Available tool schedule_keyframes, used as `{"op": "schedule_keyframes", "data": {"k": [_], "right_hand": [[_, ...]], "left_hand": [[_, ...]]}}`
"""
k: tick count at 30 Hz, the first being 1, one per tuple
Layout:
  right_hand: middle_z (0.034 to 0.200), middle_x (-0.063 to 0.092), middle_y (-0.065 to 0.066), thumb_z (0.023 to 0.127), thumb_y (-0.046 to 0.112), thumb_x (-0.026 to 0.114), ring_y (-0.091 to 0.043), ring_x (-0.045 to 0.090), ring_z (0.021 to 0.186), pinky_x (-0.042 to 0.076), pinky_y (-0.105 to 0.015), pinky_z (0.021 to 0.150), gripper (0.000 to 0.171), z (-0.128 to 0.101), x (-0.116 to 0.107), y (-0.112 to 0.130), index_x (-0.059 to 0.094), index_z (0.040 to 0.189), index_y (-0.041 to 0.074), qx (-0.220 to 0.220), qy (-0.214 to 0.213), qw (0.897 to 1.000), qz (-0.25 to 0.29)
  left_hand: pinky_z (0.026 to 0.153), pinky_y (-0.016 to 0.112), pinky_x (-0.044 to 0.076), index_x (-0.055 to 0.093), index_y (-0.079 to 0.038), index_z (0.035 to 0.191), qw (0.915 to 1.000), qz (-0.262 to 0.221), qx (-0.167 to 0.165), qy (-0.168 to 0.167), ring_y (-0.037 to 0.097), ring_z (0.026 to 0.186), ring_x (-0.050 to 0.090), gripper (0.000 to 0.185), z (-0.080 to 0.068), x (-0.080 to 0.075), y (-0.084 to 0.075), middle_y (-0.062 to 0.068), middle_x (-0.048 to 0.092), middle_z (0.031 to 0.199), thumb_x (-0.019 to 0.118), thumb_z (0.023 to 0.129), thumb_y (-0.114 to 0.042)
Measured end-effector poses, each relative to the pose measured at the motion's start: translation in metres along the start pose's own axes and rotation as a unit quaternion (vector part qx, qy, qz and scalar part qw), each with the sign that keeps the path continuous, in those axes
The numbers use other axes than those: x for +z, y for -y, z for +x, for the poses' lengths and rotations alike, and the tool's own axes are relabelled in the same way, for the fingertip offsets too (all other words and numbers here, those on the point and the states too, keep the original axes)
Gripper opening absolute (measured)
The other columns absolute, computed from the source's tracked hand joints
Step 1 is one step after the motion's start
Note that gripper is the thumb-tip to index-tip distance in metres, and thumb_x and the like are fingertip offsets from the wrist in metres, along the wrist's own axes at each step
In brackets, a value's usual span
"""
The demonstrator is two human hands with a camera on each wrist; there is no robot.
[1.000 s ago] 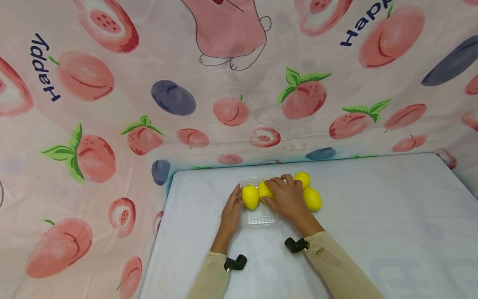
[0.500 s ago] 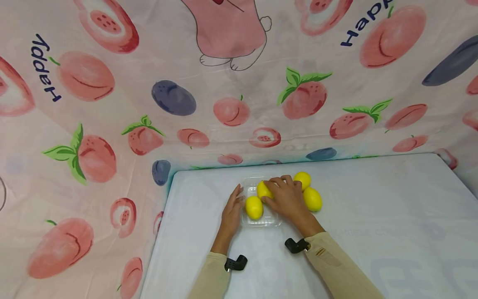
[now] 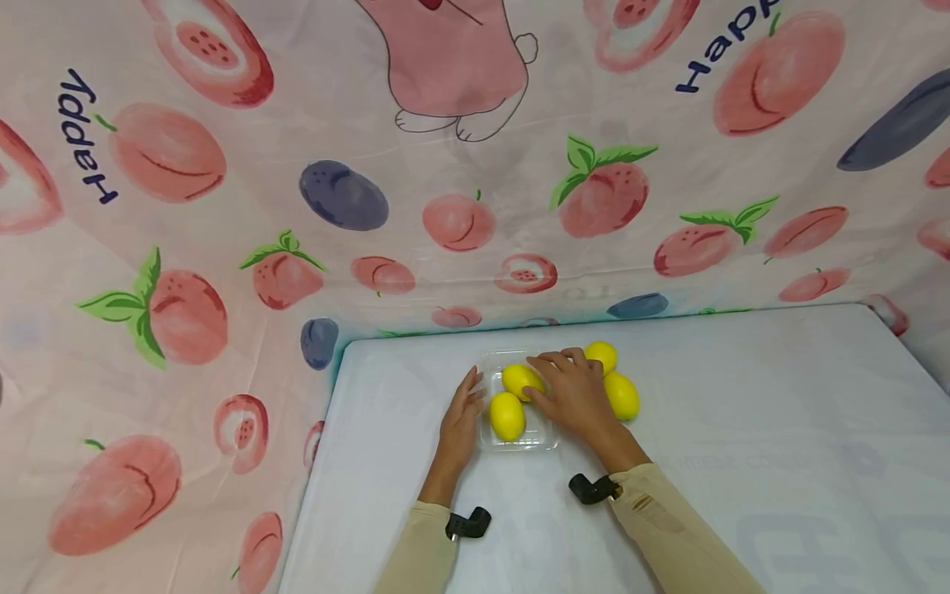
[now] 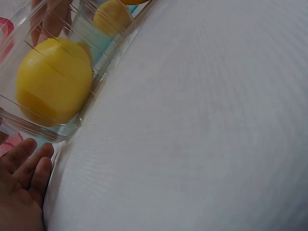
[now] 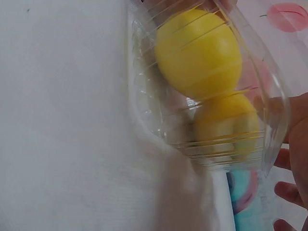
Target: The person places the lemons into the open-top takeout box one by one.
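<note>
Behind the right hand (image 3: 573,394), the tray (image 3: 547,439) rim is partly hidden; two loose lemons (image 3: 622,394) half covered beside it; tray holds two lemons (image 3: 508,415); right fingers rest relaxed on the far one; left hand (image 3: 462,417) flat, fingers straight, against tray's left wall on the table (image 3: 742,396).

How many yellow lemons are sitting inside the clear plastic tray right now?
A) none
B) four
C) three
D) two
D: the clear plastic tray holds two lemons, the near lemon and the far lemon that the right hand touches, while two other lemons lie outside it on the white table.
</note>
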State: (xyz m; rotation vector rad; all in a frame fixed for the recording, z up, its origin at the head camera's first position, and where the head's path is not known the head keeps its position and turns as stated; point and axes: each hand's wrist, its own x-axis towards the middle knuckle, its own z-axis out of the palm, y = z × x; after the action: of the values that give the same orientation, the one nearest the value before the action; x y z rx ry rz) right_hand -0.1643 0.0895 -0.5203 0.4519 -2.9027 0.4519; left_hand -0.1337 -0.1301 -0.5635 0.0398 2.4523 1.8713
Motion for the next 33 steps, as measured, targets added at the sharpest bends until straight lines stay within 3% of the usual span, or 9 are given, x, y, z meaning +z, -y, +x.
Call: {"op": "schedule_keyframes", "data": {"k": [17, 27, 33], "right_hand": [[0.133, 0.067, -0.007, 0.092, 0.052, 0.070, -0.035, 0.051, 0.124, 0.046, -0.058, 0.096, 0.060, -0.004, -0.019, -0.008, 0.060, 0.143, 0.022, -0.001, -0.055, 0.998, 0.031], [0.129, 0.069, -0.010, 0.089, 0.048, 0.074, -0.036, 0.054, 0.116, 0.047, -0.060, 0.086, 0.058, -0.008, -0.034, -0.027, 0.064, 0.138, 0.019, 0.004, -0.121, 0.992, 0.032], [0.129, 0.069, -0.012, 0.088, 0.045, 0.076, -0.038, 0.054, 0.115, 0.047, -0.060, 0.083, 0.057, -0.012, -0.045, -0.044, 0.066, 0.136, 0.017, 0.023, -0.137, 0.990, 0.036]], "left_hand": [[0.121, 0.052, 0.036, 0.034, -0.029, 0.160, 1.0000, -0.003, 0.004, -0.002, 0.027, 0.139, 0.052, 0.057, 0.001, 0.000, 0.002, -0.001, 0.047, 0.158, 0.040, 0.106, -0.016], [0.121, 0.051, 0.035, 0.033, -0.029, 0.161, 1.0000, -0.004, 0.003, 0.001, 0.027, 0.140, 0.051, 0.057, 0.000, 0.000, 0.000, -0.001, 0.046, 0.159, 0.039, 0.106, -0.017], [0.121, 0.052, 0.035, 0.034, -0.031, 0.160, 1.0000, -0.002, 0.003, -0.002, 0.026, 0.139, 0.052, 0.056, 0.000, 0.000, 0.001, -0.002, 0.047, 0.158, 0.040, 0.106, -0.017]]}}
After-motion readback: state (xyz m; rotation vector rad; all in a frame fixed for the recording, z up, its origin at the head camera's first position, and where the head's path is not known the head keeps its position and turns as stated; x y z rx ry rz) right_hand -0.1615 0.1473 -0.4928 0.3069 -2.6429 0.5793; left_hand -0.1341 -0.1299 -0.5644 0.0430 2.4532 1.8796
